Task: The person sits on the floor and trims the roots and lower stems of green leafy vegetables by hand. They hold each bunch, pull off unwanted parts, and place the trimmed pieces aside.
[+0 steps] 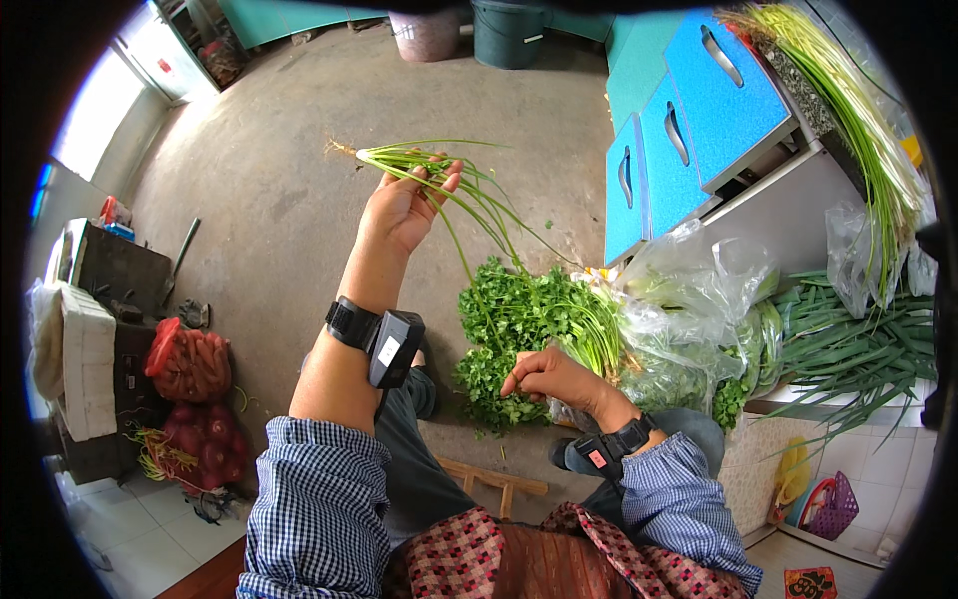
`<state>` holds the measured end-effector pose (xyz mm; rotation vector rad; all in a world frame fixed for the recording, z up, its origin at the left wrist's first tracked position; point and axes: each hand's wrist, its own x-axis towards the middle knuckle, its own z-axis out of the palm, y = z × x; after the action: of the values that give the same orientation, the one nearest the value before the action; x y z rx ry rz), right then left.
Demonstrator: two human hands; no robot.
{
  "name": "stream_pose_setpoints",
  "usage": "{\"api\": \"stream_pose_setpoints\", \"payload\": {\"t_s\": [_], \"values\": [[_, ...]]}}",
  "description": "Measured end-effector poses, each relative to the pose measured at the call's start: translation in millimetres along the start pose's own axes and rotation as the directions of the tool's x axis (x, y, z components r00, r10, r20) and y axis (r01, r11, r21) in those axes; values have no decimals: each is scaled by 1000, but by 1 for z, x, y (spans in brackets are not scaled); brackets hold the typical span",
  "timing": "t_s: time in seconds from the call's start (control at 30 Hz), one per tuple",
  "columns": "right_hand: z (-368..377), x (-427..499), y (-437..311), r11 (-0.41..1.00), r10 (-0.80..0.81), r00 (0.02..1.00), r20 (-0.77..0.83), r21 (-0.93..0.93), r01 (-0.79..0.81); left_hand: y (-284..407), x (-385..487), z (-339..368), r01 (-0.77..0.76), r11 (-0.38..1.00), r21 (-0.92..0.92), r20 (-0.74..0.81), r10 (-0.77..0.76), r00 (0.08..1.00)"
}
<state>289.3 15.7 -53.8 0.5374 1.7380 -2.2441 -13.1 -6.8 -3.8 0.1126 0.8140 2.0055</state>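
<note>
My left hand (410, 198) is raised over the floor, its fingers around a small bunch of rooted cilantro (374, 156). The roots point left, and the long green stems trail down to the right. Lower down, my right hand (550, 376) hovers at or on a leafy heap of cilantro (498, 299), fingers curled; whether it pinches a leaf or stem I cannot tell. Stems and roots of the heap lie towards the right, beside clear plastic bags of greens (673, 344).
Blue drawers (666, 135) stand at upper right, with scallions (868, 127) above and green leaves (861, 337) below. Net bags of carrots (196, 367) and red onions (206, 442) lie left. Two buckets (507, 34) stand at the far wall. A wooden stool (490, 479) is between my legs.
</note>
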Motion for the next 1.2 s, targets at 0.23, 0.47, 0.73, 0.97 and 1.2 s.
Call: {"api": "stream_pose_setpoints", "payload": {"t_s": [0.23,0.47,0.73,0.97,1.2], "values": [[-2,-1,10,996,22,996,-92,82,-15,1,-2,1,-38,999,30,-23,38,999],[7,-19,20,909,31,999,-44,416,-9,8,-7,-9,-101,994,41,-11,102,995],[32,-38,39,983,74,940,-332,182,-13,12,-48,-12,-77,994,-75,5,77,997],[41,-21,60,630,-501,781,-374,-776,33,20,-91,24,-73,987,-141,43,80,996],[85,-40,9,944,-328,844,-424,-187,273,28,-129,42,-90,986,-143,67,100,993]]}}
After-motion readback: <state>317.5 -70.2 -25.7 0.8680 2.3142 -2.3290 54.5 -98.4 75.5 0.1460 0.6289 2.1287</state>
